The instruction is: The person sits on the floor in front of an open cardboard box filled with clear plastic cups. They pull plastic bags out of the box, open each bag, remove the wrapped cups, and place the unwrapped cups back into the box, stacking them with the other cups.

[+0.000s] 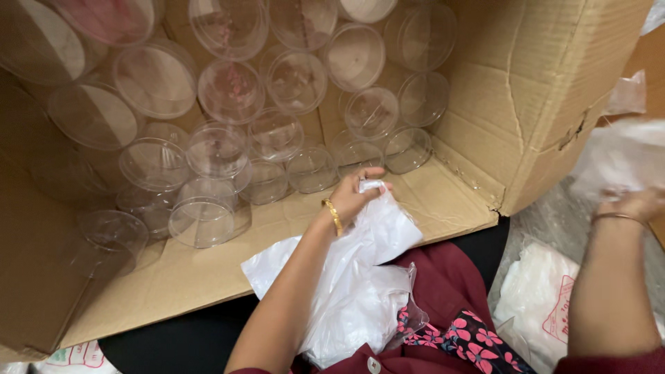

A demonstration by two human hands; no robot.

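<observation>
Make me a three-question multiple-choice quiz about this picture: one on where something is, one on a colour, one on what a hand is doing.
1. Where do the clear plastic containers lie?
A. Inside the cardboard box lying on its side
B. On a metal shelf
C. In a blue bucket

2. What colour is the bangle on the left wrist?
A. Green
B. Gold
C. Black

3. What is the left hand doing?
A. Resting flat and empty
B. Gripping a white plastic bag
C. Holding a pen

Answers:
1 A, the containers are stacked against the walls of the open cardboard box.
2 B, the band shines yellow gold at the wrist.
3 B, the fingers are closed on the top of the white plastic bag, which hangs down over the lap. The right hand touches more white plastic at the far edge.
</observation>
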